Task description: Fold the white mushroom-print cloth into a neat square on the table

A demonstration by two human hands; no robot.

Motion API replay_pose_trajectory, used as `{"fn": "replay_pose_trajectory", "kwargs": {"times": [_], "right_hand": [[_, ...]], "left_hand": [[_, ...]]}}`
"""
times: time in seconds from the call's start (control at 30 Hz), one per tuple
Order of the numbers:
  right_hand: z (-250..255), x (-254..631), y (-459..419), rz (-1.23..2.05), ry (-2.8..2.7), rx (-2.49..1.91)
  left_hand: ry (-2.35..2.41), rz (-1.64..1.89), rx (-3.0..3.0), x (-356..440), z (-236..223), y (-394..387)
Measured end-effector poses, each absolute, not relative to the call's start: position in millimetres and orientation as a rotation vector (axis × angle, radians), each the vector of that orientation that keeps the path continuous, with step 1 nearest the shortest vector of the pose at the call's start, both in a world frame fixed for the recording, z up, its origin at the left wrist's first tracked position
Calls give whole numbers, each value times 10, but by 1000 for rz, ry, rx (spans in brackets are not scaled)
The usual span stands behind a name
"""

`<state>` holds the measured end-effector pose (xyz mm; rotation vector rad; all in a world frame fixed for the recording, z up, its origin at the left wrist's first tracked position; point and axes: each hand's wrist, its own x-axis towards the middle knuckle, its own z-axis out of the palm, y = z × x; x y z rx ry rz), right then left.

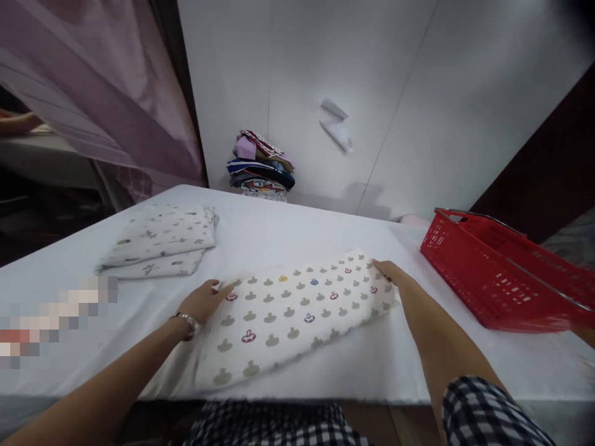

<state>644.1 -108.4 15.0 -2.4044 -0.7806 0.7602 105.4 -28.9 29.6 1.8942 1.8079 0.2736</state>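
Sleeve (486,409) | white table (302,229) (left fingers (224,290), right fingers (382,266) on cloth (297,306)) | wall (297,74)

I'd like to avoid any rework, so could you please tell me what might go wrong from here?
The patterned cloth has its near left corner close to the front edge of the table, so it could slip over. The bracelet on the left wrist might snag the fabric. The white covering is creased beside the left forearm, so it may drag along with the cloth.
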Motion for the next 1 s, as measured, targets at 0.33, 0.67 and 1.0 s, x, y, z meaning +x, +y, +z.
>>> {"fn": "replay_pose_trajectory", "kwargs": {"times": [0.33, 0.67, 1.0], "right_hand": [[87, 6585, -706, 925, -775, -2193], [116, 6589, -500, 1168, -869, -1901], [71, 6588, -441, 1133, -855, -1983]], "left_hand": [[1839, 14, 1900, 1101, 239, -46], [1921, 8, 1897, 1233, 402, -266], [1899, 298, 1594, 1232, 383, -196]]}}
